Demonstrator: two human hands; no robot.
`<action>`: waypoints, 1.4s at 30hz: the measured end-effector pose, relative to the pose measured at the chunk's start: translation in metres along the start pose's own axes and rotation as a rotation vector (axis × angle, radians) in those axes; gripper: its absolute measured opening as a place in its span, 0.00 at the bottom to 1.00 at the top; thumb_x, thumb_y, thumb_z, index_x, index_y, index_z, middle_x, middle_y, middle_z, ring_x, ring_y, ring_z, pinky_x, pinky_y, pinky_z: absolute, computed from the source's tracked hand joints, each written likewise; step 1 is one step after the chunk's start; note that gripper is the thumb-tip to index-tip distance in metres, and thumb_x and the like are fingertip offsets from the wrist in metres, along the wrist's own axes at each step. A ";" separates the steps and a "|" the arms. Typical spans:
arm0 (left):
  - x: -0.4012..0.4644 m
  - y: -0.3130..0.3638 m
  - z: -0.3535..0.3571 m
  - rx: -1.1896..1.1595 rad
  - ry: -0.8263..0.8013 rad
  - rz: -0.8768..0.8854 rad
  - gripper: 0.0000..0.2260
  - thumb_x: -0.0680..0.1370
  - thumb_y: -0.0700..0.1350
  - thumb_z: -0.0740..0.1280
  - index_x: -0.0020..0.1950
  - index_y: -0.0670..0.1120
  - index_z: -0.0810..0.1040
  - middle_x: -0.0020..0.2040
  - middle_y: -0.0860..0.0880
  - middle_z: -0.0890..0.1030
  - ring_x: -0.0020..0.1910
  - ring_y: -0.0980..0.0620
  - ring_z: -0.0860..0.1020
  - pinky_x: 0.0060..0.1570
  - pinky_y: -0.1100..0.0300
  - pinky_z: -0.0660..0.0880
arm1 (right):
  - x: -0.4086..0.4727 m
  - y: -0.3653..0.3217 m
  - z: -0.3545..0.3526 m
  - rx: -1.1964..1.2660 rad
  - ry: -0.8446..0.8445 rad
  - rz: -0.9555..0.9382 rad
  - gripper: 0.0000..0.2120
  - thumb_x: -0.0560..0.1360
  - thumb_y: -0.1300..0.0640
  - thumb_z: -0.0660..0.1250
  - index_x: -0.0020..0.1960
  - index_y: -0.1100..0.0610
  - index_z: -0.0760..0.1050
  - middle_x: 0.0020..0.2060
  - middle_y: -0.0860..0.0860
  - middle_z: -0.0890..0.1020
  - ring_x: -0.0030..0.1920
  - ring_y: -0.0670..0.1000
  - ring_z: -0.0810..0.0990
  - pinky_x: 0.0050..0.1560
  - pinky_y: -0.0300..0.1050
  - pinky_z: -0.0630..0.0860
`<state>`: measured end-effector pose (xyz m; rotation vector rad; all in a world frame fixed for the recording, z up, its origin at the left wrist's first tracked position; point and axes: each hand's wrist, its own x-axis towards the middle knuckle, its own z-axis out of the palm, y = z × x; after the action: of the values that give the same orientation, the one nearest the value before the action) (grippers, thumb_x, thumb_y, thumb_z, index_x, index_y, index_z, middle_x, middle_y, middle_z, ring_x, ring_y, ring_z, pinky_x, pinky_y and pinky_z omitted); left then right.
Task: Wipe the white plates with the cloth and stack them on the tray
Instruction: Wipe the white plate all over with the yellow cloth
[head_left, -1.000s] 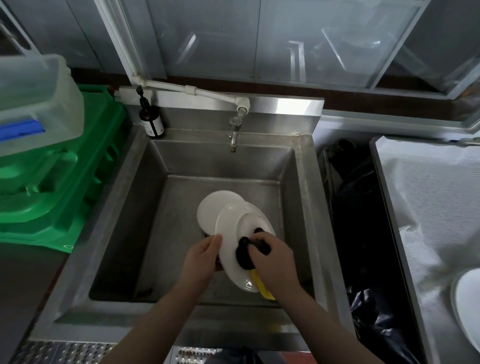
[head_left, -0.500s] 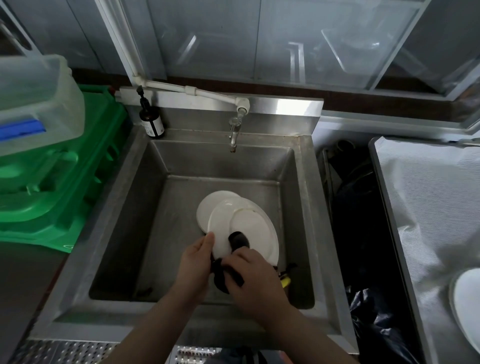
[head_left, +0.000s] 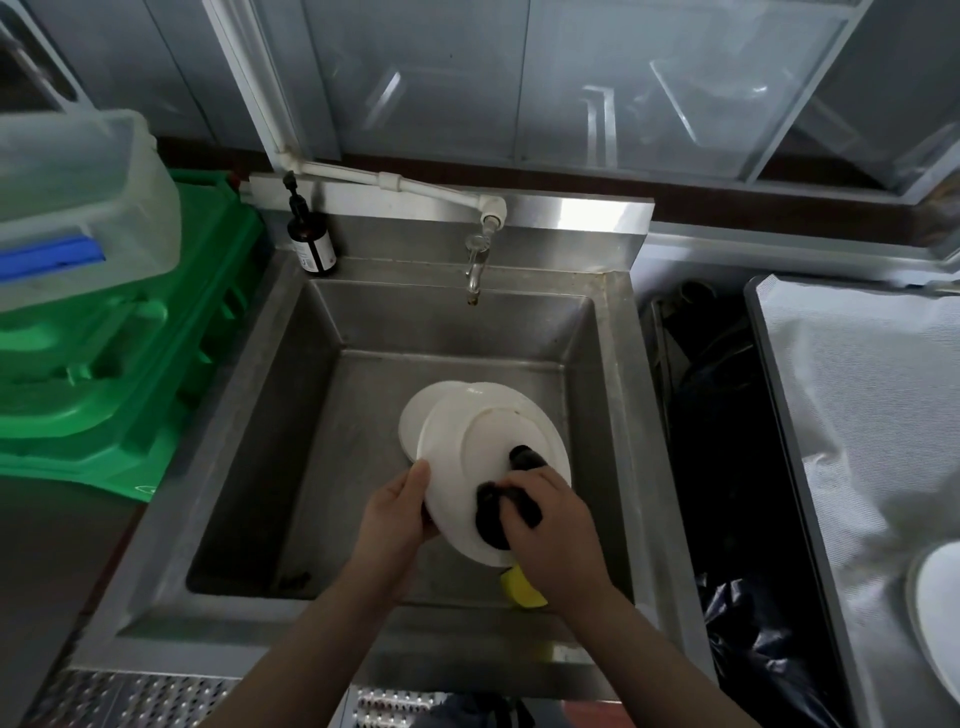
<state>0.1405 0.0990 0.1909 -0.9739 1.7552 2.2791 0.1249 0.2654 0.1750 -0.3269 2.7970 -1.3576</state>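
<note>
Over the steel sink (head_left: 249, 426) my left hand (head_left: 395, 514) grips the left rim of a tilted white plate (head_left: 467, 447). My right hand (head_left: 556, 530) presses a bunched dark cloth (head_left: 498, 514) against the plate's face, fingers curled round it. A second white plate (head_left: 415, 415) lies behind it on the sink floor, mostly covered. At the right stands the tray (head_left: 852, 415), lined with a white cloth, and one white plate (head_left: 940, 618) rests on it at the frame edge.
A yellow sponge (head_left: 522, 590) lies in the sink under my right wrist. The tap (head_left: 475, 270) hangs above the basin, with a brown pump bottle (head_left: 310, 239) at the back left. Green crates (head_left: 119, 374) and a clear tub (head_left: 78, 208) stand left. A black bin bag (head_left: 727, 493) fills the gap before the tray.
The plate has tilted up again toward me. My right hand with the cloth has slid from the plate's near left edge to its lower right face, uncovering the yellow sponge.
</note>
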 end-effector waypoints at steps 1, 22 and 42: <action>-0.001 0.000 -0.001 0.006 -0.005 0.004 0.13 0.84 0.47 0.59 0.55 0.43 0.81 0.50 0.41 0.86 0.49 0.44 0.85 0.41 0.55 0.83 | 0.001 0.004 -0.002 0.005 0.007 0.020 0.07 0.76 0.56 0.67 0.54 0.51 0.79 0.51 0.41 0.78 0.51 0.43 0.77 0.55 0.38 0.76; -0.007 -0.002 0.004 0.000 -0.024 0.001 0.13 0.84 0.47 0.58 0.56 0.45 0.81 0.48 0.45 0.87 0.46 0.49 0.85 0.38 0.57 0.81 | 0.019 0.061 -0.024 0.209 0.141 0.426 0.05 0.77 0.58 0.68 0.51 0.51 0.80 0.44 0.45 0.81 0.48 0.47 0.79 0.47 0.39 0.74; -0.007 -0.002 -0.001 -0.095 -0.035 0.005 0.13 0.85 0.47 0.57 0.59 0.46 0.80 0.51 0.45 0.86 0.49 0.48 0.85 0.42 0.56 0.83 | 0.008 0.046 -0.020 0.189 0.162 0.427 0.05 0.76 0.56 0.67 0.51 0.50 0.80 0.45 0.44 0.81 0.48 0.44 0.78 0.46 0.38 0.73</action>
<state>0.1475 0.1010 0.1926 -0.9395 1.6519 2.3871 0.1073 0.3066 0.1524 0.3788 2.6074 -1.5695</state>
